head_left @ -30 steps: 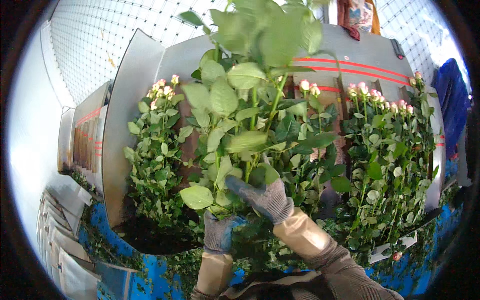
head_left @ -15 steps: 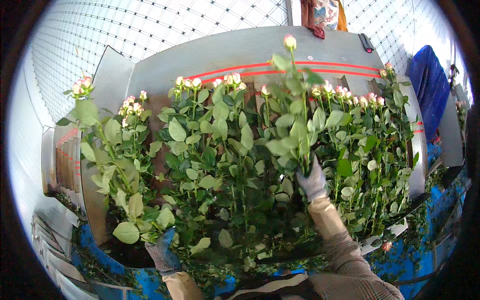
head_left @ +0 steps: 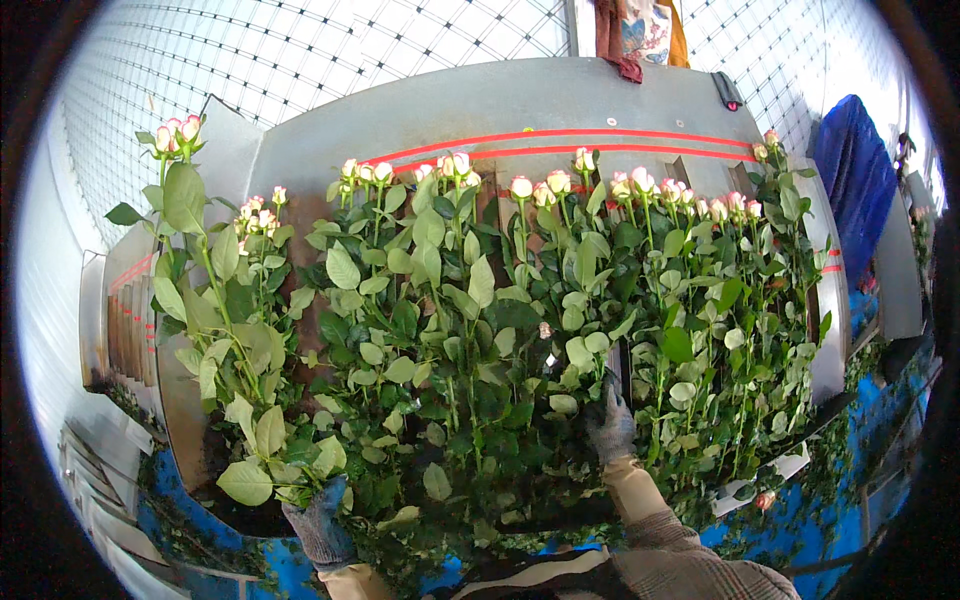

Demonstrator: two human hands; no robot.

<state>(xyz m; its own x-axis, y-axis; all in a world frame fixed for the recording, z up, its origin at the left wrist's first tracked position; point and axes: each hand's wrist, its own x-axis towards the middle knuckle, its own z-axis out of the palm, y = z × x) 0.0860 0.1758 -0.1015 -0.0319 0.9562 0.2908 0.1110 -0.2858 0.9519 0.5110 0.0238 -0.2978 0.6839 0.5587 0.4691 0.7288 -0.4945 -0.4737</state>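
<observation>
Gripping a long-stemmed rose (head_left: 205,300) low on its stem, my gloved left hand (head_left: 318,525) stays closed while my right hand (head_left: 610,425) is buried among the racked roses (head_left: 560,300), grip unclear; stems seem light, springy, thorny.

Roses (head_left: 520,187) pale pink-cream, leaves green; gloves (head_left: 320,525) grey; board (head_left: 500,105) grey, red stripes (head_left: 560,135); table (head_left: 880,420) blue.

Blue cloth (head_left: 855,165), white mesh wall (head_left: 300,50)

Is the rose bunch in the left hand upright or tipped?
Upright: the left hand grips the rose bunch low, with its pink buds topmost.
</observation>
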